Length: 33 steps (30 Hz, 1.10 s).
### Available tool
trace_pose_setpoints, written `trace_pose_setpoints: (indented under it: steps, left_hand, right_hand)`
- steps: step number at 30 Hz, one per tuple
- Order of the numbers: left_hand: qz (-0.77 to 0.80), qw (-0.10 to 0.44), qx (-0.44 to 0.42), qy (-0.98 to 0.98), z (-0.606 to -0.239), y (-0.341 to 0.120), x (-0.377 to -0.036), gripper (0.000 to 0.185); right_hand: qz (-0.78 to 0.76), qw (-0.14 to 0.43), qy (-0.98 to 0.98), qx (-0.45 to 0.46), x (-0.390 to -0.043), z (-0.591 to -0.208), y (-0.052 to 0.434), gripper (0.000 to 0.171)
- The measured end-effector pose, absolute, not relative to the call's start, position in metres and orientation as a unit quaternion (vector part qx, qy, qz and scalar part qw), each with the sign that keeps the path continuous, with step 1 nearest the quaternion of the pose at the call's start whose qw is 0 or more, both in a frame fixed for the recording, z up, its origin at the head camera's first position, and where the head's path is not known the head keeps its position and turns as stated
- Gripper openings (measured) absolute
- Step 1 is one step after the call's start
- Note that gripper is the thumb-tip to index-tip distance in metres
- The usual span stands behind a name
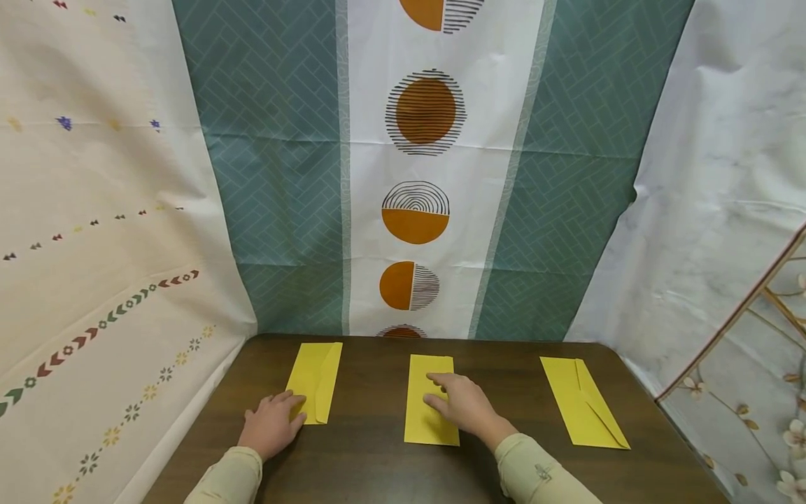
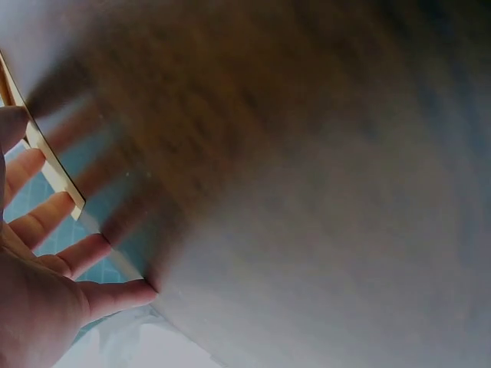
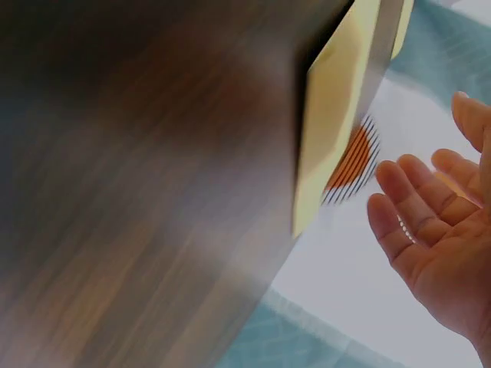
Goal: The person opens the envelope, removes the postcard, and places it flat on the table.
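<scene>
Three yellow envelopes lie apart on a dark wooden table. My left hand (image 1: 272, 425) rests at the near left corner of the left envelope (image 1: 307, 381), its fingertips touching the table and the paper's edge. In the left wrist view the left fingers (image 2: 84, 253) are spread and fairly straight. Above the middle envelope (image 1: 418, 413) hovers my right hand (image 1: 464, 404), fingers loosely bent and holding nothing. The right wrist view shows a gap between the right fingers (image 3: 410, 207) and that envelope (image 3: 331, 115). Away to the right lies the third envelope (image 1: 576, 406), flap side up.
The brown table (image 1: 359, 455) has rounded far corners. Behind it hangs a green and white curtain (image 1: 277, 210) with orange circles. Patterned cloth (image 1: 113, 301) covers the left side, and a pale floral sheet (image 1: 711, 294) hangs on the right.
</scene>
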<state>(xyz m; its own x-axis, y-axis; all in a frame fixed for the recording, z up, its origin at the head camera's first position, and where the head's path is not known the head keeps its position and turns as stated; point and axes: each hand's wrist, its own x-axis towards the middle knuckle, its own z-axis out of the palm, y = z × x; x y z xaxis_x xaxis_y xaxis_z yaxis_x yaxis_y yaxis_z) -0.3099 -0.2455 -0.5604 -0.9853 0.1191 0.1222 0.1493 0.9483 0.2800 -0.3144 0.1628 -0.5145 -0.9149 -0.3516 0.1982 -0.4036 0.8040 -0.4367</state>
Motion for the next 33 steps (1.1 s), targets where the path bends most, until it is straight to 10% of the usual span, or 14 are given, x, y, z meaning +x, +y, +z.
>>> trace_pose_setpoints:
  steps: [33]
  left_hand:
    - [-0.114,0.011,-0.099,-0.988,-0.573,-0.254,-0.297,0.059]
  right_hand:
    - [0.072,-0.031,-0.955,0.285,-0.296,-0.531,0.024,0.073]
